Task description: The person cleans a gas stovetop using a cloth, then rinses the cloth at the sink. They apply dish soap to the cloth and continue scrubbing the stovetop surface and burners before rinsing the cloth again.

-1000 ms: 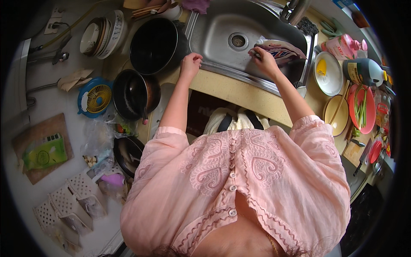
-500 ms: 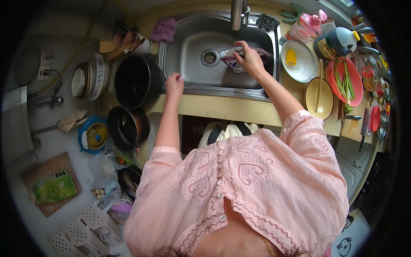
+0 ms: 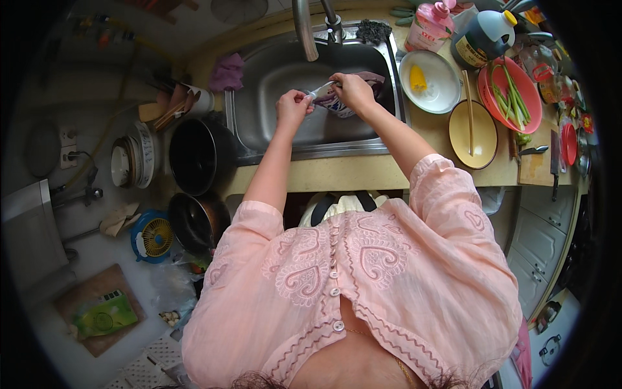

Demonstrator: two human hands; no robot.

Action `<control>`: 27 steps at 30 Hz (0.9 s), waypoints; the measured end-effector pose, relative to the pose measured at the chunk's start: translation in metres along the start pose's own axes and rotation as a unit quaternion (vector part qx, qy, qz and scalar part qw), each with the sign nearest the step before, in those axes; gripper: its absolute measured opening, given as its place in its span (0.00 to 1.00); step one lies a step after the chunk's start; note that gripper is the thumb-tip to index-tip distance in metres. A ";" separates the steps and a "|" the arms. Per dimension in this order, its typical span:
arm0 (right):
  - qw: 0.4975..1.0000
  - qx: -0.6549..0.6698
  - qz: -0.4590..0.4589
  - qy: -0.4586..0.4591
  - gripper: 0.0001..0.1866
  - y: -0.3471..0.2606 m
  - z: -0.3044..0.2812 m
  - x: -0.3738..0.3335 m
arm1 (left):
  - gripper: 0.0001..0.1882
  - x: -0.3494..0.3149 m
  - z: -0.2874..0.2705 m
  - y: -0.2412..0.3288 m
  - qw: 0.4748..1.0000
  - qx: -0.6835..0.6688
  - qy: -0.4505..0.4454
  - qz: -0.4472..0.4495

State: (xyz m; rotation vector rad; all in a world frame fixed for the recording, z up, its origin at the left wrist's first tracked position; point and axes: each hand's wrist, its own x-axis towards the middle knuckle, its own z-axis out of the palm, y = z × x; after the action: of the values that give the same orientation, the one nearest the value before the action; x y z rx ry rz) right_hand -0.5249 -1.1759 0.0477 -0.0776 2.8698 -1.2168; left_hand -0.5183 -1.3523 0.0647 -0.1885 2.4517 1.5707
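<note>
A purple and white spouted pouch (image 3: 338, 107) is tilted inside the steel sink (image 3: 269, 139), its narrow white neck pointing left. My right hand (image 3: 355, 93) is closed on the pouch's upper part. At the tip of the neck, the fingers of my left hand (image 3: 293, 110) pinch a small white piece that looks like a cap. Whether it is seated on the neck is too small to tell. Above the sink hangs the metal faucet (image 3: 304, 32), just beyond both hands.
Left of the sink stand a black pot (image 3: 201, 155) and a purple cloth (image 3: 227, 71). To the right are a white bowl (image 3: 429, 81) with something yellow, a yellow bowl (image 3: 473, 133) with chopsticks, a red basin (image 3: 518, 78) of green stalks, and a knife (image 3: 554, 162) on a board.
My left hand has moved from the sink's front left edge to the pouch's neck, carrying the small white piece. My right hand still holds the pouch. The view has shifted slightly.
</note>
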 end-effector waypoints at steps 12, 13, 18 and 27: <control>1.000 0.007 -0.001 0.009 0.11 0.001 -0.004 -0.001 | 0.12 -0.007 0.011 0.006 0.989 0.067 0.050 -0.121; 1.000 0.011 0.001 0.008 0.12 -0.001 -0.004 -0.001 | 0.12 -0.005 0.011 0.001 0.993 0.022 0.030 -0.112; 1.000 0.005 -0.001 0.008 0.12 -0.001 -0.002 0.000 | 0.13 -0.006 0.015 -0.011 0.958 0.142 0.144 0.203; 1.000 0.002 0.008 0.001 0.11 -0.004 -0.005 -0.001 | 0.09 0.000 0.016 -0.020 0.968 0.151 0.148 0.137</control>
State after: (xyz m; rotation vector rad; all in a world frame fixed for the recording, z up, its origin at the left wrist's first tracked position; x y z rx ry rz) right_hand -0.5241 -1.1754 0.0540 -0.0539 2.8652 -1.2203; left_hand -0.5118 -1.3461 0.0402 -0.0317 3.0260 1.3163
